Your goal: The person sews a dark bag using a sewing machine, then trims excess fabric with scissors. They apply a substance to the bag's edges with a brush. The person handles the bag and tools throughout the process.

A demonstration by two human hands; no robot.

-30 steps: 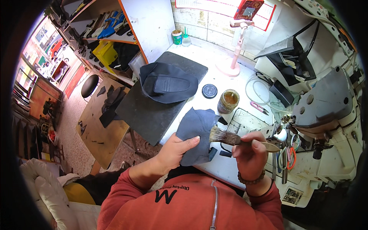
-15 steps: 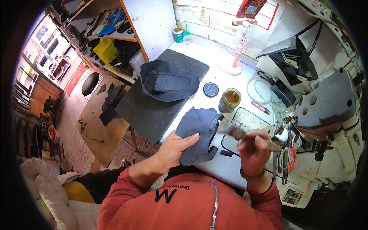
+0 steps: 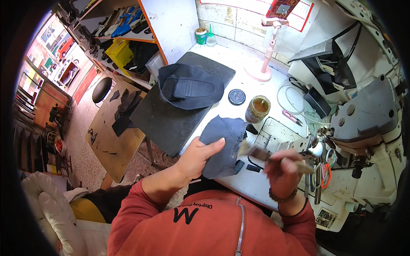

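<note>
Right now the left hand point(image 3: 200, 154) pinches the dark leather piece point(image 3: 223, 145) at the table's point(image 3: 256, 187) near edge; the right hand point(image 3: 282, 170) grips a brush point(image 3: 256, 152). Glue from the open jar point(image 3: 257, 109) could smear fingers.

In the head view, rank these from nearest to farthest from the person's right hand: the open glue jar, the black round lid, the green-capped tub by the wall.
From the right hand, which holds a brush:
1. Open glue jar, just beyond the hand.
2. Black round lid, left of the jar.
3. Green-capped tub, far back by the wall.
</note>
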